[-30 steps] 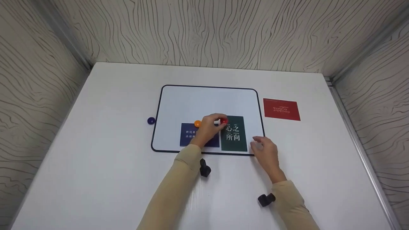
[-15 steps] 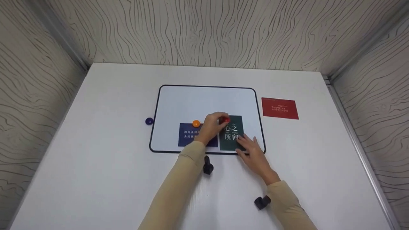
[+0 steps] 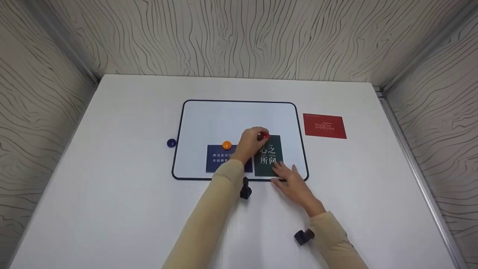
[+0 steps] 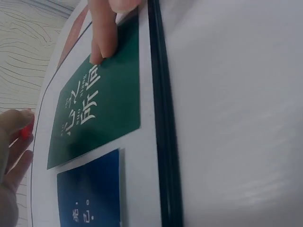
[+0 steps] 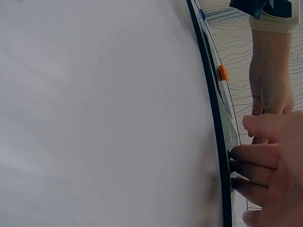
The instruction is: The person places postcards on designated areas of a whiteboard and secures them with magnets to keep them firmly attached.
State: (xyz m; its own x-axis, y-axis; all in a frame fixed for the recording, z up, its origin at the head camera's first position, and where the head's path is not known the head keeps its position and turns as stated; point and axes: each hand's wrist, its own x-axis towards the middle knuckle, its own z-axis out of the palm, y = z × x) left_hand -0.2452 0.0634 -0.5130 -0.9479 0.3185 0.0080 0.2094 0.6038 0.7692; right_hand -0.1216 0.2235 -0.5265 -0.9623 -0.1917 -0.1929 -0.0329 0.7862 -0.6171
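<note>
Between thumb and fingers, my left hand [image 3: 248,145] pinches a round red magnet [image 3: 265,136] at the upper edge of a green card [image 3: 276,147] with white characters. The left wrist view also shows the red magnet [image 4: 27,127] in those fingers. My right hand [image 3: 295,188] rests its extended fingertips on the card's lower right part. Both cards lie on a whiteboard [image 3: 239,116] with a black frame. A dark blue card [image 3: 216,164], partly hidden by my left hand and sleeve, has an orange magnet [image 3: 227,145] on its top edge.
A dark blue magnet [image 3: 171,143] sits just outside the board's left edge. Right of the board lies a red card [image 3: 325,126] on the white table [image 3: 112,209]. Patterned panels [image 3: 239,41] enclose the back and sides. Black wrist devices [image 3: 304,237] are on both wrists.
My right hand has come left from beside the green card, its curled fingers straightening onto the card. My left hand has stayed near the card's top with the red magnet.
</note>
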